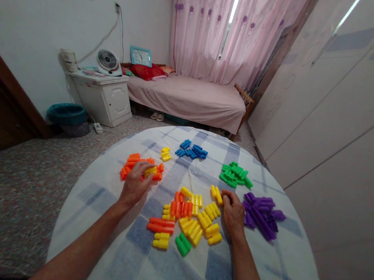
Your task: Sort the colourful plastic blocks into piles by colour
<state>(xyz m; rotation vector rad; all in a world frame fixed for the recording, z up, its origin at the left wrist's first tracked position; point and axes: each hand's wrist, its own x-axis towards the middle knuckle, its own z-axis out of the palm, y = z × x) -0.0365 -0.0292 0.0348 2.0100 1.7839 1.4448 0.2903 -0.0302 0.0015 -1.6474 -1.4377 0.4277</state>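
My left hand (136, 184) is closed with a yellow plastic building block (150, 171) between thumb and fingers, just over a pile of orange blocks (130, 165). My right hand (233, 212) rests on the table with bent fingers, its fingertips right beside a pair of yellow blocks (216, 194); whether they grip anything is hidden. Between the hands lies a mixed group of yellow blocks (191, 230), orange blocks (161, 225) and a green piece (183, 244). Purple blocks (262, 214) are heaped just right of my right hand.
Green blocks (235, 175) form a pile at the right rear of the round table (105, 258). Blue blocks (191, 150) and a small yellow group (166, 154) lie at the back. Beyond stand a bed (193, 96), a white cabinet (109, 102) and a bin (67, 117).
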